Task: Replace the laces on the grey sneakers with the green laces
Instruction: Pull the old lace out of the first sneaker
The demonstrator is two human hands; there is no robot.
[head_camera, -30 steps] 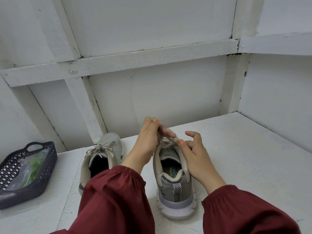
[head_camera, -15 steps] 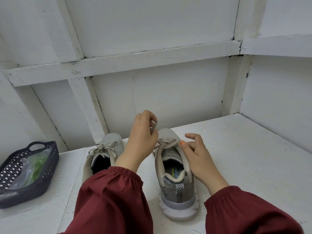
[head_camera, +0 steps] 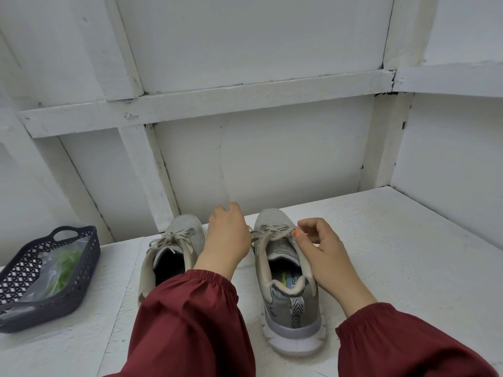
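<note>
Closest to me, the right-side grey sneaker [head_camera: 292, 303] sits heel-first on the white shelf [head_camera: 394, 254]. My right hand [head_camera: 326, 254] leans on its outer side, thumb tip on the beige lace [head_camera: 272, 232], other fingers loosely curled around nothing. My left hand [head_camera: 227, 240] is between the shoes with its fingers curled out of view, so I can't tell if it's got the lace. The other sneaker [head_camera: 174, 240] is laced up. The green laces [head_camera: 65, 265] are bagged in the dark basket [head_camera: 35, 315], far left.
</note>
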